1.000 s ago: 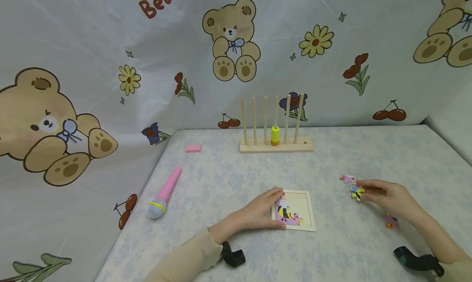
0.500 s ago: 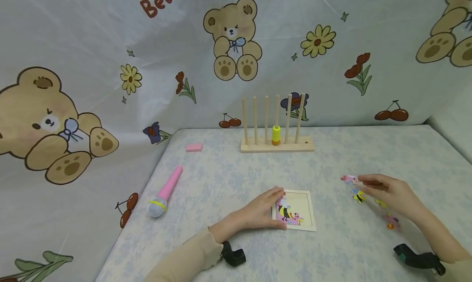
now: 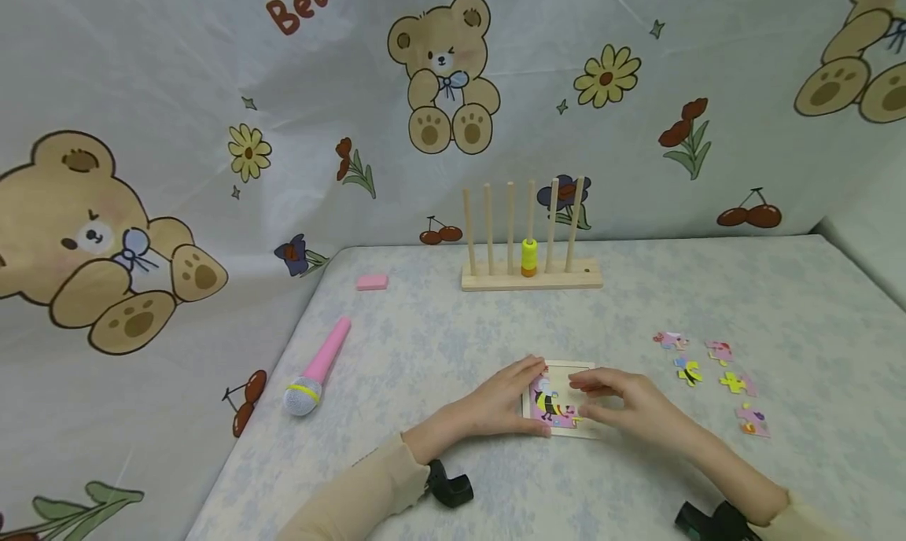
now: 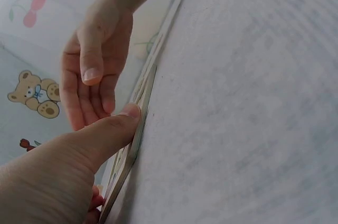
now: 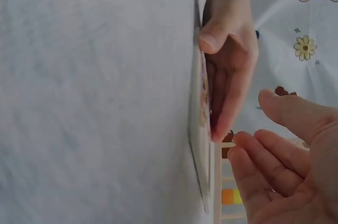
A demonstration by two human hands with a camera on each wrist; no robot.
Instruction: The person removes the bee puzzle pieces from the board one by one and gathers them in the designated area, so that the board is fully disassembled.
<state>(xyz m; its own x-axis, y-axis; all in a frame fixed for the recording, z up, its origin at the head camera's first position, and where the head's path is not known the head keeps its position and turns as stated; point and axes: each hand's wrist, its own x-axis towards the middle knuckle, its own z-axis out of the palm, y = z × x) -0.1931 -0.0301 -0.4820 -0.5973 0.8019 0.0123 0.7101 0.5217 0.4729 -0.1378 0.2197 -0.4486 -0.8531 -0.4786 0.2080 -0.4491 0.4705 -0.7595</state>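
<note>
A square wooden puzzle tray (image 3: 566, 363) lies on the table, with joined bee-picture pieces (image 3: 548, 406) along its left and bottom. My left hand (image 3: 499, 403) holds the tray's left side; in the left wrist view its thumb (image 4: 113, 131) presses the near edge and its fingers are mostly hidden. Over the tray's right part hovers my right hand (image 3: 637, 407), covering some of it. The right wrist view shows that hand's thumb (image 5: 296, 114) apart from its loosely bent fingers, nothing between them. Several loose puzzle pieces (image 3: 720, 351) lie farther right.
A wooden peg stand (image 3: 495, 281) with yellow and orange beads (image 3: 528, 256) on one peg stands at the back. On the left are a pink toy microphone (image 3: 322, 364) and a pink block (image 3: 371, 282). A bear-printed curtain (image 3: 304, 93) hangs behind the table.
My right hand has moved left from the loose pieces to above the tray, leaving those pieces uncovered on the table. My left hand has stayed on the tray.
</note>
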